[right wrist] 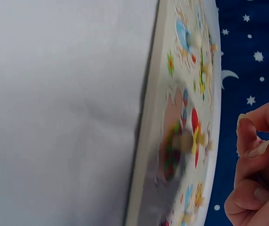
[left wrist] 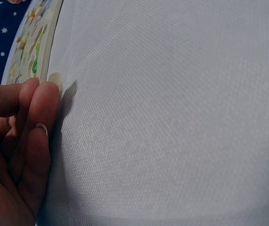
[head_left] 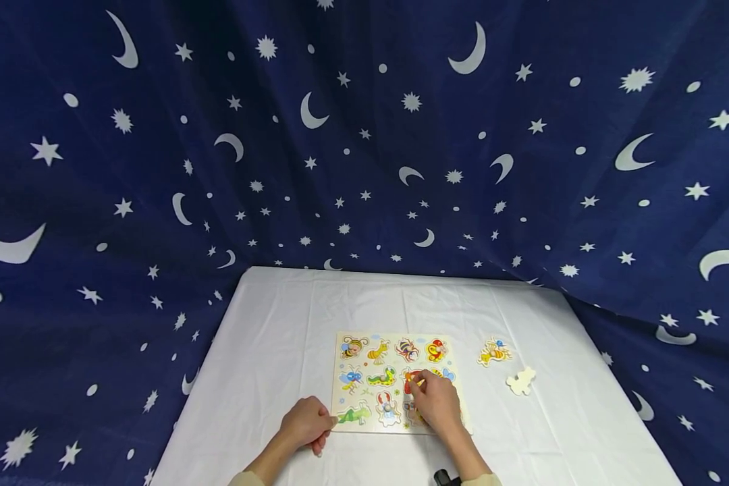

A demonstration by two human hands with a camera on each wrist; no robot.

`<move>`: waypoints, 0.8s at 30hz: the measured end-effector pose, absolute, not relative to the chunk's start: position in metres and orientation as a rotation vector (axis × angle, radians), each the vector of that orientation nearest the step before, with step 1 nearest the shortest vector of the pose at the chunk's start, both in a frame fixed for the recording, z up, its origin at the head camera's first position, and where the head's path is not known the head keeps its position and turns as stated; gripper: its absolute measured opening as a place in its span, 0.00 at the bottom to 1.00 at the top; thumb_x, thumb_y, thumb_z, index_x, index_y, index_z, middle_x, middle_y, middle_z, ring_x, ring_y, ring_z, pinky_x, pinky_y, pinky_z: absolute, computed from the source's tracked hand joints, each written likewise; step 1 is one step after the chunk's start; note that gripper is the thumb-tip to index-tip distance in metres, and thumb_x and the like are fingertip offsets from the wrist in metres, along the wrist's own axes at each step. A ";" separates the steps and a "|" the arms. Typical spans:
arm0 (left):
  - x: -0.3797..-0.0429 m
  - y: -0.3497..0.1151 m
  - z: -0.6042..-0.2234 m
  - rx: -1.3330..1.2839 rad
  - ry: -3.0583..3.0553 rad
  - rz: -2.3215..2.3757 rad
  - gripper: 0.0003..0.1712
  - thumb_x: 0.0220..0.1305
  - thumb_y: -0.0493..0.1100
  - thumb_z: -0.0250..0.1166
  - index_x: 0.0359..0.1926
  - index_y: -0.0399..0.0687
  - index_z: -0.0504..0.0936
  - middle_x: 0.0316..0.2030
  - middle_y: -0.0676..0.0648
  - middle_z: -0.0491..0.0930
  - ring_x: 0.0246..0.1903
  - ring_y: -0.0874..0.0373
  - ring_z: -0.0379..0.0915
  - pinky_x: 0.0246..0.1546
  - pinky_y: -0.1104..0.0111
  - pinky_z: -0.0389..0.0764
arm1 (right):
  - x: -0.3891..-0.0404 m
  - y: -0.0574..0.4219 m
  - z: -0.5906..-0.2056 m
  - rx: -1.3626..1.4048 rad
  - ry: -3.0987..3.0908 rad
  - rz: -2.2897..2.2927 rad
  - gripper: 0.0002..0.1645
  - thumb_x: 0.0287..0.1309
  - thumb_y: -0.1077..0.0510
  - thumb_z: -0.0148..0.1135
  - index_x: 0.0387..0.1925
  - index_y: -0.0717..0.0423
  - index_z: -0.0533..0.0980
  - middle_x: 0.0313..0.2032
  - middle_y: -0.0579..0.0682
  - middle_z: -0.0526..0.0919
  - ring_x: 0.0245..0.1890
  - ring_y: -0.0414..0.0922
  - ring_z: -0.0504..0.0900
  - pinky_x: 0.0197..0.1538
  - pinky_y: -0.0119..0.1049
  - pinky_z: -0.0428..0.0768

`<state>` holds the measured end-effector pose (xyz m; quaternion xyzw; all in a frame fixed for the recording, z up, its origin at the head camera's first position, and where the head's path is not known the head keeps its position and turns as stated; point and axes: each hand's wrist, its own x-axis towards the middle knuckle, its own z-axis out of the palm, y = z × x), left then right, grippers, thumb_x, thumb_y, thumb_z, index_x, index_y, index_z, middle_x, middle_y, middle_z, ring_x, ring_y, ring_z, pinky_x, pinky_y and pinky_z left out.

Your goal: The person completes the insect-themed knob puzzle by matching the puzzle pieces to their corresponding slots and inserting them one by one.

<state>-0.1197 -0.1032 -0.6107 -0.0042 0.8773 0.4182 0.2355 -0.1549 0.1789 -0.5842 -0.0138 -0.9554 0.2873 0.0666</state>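
Note:
A wooden insect peg puzzle board (head_left: 364, 395) lies on the table, with several knobbed pieces in its cutouts. My left hand (head_left: 308, 424) pinches its near left corner between thumb and fingers, beside the green grasshopper piece (head_left: 355, 414). Over the right part of the board hovers my right hand (head_left: 439, 403), close to a red winged insect piece (head_left: 408, 386). In the right wrist view, the bent fingers (right wrist: 252, 160) are above the knobs, and nothing shows between them. A caterpillar piece (head_left: 381, 376) and a red-clawed beetle piece (head_left: 387, 408) sit in the board.
Right of the board lies a loose yellow insect piece (head_left: 494, 352), picture side up. Nearby is a plain, pale puzzle piece (head_left: 521, 381). A white cloth (head_left: 267, 337) covers the table, and a dark blue curtain (head_left: 352, 182) with moons and stars hangs behind it.

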 end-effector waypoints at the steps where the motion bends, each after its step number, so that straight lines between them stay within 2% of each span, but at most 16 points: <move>1: -0.120 -0.103 -0.611 -0.014 2.406 1.142 0.19 0.57 0.47 0.61 0.12 0.47 0.75 0.05 0.53 0.73 0.05 0.60 0.73 0.08 0.71 0.67 | -0.156 0.182 -0.583 -0.049 -2.884 0.858 0.04 0.51 0.53 0.64 0.25 0.48 0.78 0.10 0.38 0.69 0.11 0.36 0.65 0.17 0.31 0.61; 9: -0.121 -0.102 -0.612 -0.002 2.413 1.132 0.20 0.58 0.48 0.61 0.12 0.48 0.75 0.05 0.53 0.73 0.06 0.60 0.73 0.08 0.71 0.66 | -0.173 0.220 -0.579 -0.112 -2.914 0.791 0.04 0.50 0.54 0.62 0.25 0.48 0.77 0.14 0.40 0.73 0.14 0.39 0.68 0.19 0.33 0.63; 16: -0.120 -0.104 -0.613 0.000 2.402 1.144 0.20 0.57 0.48 0.62 0.12 0.47 0.76 0.05 0.52 0.73 0.05 0.59 0.73 0.07 0.71 0.66 | -0.188 0.252 -0.586 -0.283 -2.944 0.786 0.06 0.50 0.54 0.60 0.30 0.53 0.77 0.21 0.45 0.78 0.20 0.42 0.73 0.22 0.35 0.65; 24: -0.120 -0.104 -0.614 0.011 2.408 1.148 0.20 0.57 0.49 0.62 0.12 0.47 0.76 0.05 0.52 0.73 0.05 0.59 0.73 0.09 0.69 0.69 | -0.195 0.270 -0.594 -0.314 -2.946 0.750 0.10 0.50 0.56 0.59 0.34 0.56 0.77 0.25 0.48 0.80 0.23 0.46 0.77 0.24 0.40 0.69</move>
